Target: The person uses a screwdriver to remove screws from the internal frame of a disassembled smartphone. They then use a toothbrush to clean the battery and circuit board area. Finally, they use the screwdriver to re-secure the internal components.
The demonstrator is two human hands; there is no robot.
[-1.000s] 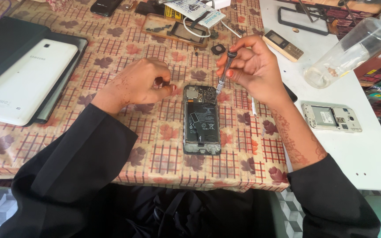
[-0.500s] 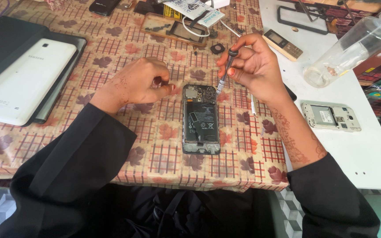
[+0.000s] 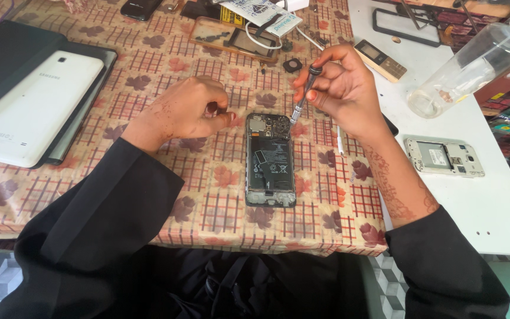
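Observation:
An opened phone [image 3: 271, 160] with its back cover off lies face down on the patterned tablecloth [image 3: 149, 71], battery and circuit board showing. My right hand [image 3: 340, 88] holds a small screwdriver [image 3: 303, 93] upright-tilted, its tip at the phone's top right corner. My left hand [image 3: 187, 112] rests on the cloth just left of the phone's top, fingers curled and pinched together; whether something tiny sits between them I cannot tell.
A white tablet [image 3: 30, 109] in a dark case lies at left. A second opened phone [image 3: 444, 158] rests on the white table at right, near a clear plastic bottle [image 3: 473, 59]. Phone parts, a back cover [image 3: 234, 38] and a small bar phone [image 3: 380, 59] lie at the back.
Almost nothing has moved. The screwdriver stays at the phone's top right corner and my left hand stays curled beside the phone.

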